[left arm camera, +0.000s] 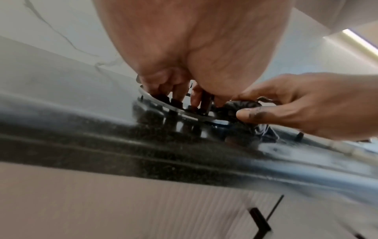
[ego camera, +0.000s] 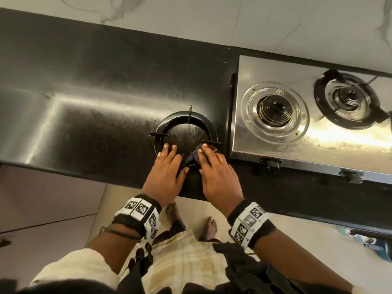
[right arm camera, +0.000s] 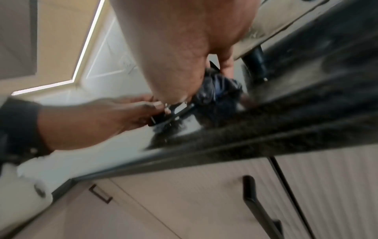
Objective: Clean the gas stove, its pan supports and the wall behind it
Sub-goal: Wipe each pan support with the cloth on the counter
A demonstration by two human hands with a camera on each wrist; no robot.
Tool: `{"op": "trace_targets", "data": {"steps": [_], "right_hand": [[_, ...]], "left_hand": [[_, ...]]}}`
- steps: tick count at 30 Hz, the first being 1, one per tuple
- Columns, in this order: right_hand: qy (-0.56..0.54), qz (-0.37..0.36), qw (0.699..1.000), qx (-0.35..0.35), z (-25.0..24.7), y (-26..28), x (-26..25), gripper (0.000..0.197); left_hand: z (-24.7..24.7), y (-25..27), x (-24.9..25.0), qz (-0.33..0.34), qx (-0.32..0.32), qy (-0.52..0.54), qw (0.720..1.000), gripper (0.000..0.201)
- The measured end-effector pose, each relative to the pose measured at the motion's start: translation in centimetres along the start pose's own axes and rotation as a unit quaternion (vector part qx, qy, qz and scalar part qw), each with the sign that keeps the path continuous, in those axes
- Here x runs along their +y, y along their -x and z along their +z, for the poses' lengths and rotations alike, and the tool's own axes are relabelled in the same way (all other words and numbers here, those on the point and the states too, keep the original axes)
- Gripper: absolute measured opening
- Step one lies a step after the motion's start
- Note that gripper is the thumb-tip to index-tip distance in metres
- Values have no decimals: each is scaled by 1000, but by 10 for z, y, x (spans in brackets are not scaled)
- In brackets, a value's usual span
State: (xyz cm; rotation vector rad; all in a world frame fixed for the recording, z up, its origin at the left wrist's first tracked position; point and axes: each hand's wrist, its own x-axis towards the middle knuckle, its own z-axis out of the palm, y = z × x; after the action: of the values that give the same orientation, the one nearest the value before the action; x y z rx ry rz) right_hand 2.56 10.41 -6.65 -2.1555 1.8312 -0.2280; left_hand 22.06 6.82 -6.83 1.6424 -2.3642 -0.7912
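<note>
A black ring-shaped pan support (ego camera: 184,115) lies on the black countertop (ego camera: 95,81), left of the steel gas stove (ego camera: 275,68). My left hand (ego camera: 166,166) holds the ring's near-left rim between fingertips and thumb; the rim (left arm camera: 155,99) shows under those fingers in the left wrist view. My right hand (ego camera: 216,168) grips a bunched dark blue cloth (ego camera: 194,157) and presses it on the ring's near-right prong. The cloth (right arm camera: 216,90) bulges out below the right palm. One stove burner (ego camera: 273,107) is bare. The white marble wall (ego camera: 233,18) runs behind.
A second pan support (ego camera: 320,102) sits on the stove's right burner. Two black knobs (ego camera: 271,162) stick out of the stove's front. The counter edge lies just under my wrists, with pale cabinet doors (right arm camera: 184,202) and black handles below.
</note>
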Motion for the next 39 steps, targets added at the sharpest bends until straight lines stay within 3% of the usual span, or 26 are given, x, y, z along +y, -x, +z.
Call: {"op": "trace_targets", "data": {"steps": [4,7,10,16,18,21,23,28,34,39], "right_hand": [[11,10,999,46,8,-6,7,47],[2,-2,998,55,8,-20,12,42],[-8,-9,999,53,16,-15,13,44],[-148,26,987,56,26,9,-11,44],[-156,3,986,60,22,10,-4,44],[-32,-106,992,63,13,5,16,42],[65,-126,987,77,7,-1,30,42],[90,-55,989,102,7,0,39,49],[-95,16,991,92,31,26,-7,44],[-152,22,984,94,31,27,-20,43]], "left_hand": [[4,7,11,10,-61,-81,995,66],[6,10,17,4,-92,-110,990,67],[7,8,22,-9,-84,-115,990,63],[17,18,27,-5,-80,-122,989,59],[19,20,28,-5,-71,-124,990,60],[21,21,29,-8,-61,-125,990,63],[20,21,28,-10,-63,-136,989,66],[15,20,23,1,-75,-146,986,69],[10,17,13,41,-74,-126,988,67],[9,25,9,41,-83,-110,990,65]]}}
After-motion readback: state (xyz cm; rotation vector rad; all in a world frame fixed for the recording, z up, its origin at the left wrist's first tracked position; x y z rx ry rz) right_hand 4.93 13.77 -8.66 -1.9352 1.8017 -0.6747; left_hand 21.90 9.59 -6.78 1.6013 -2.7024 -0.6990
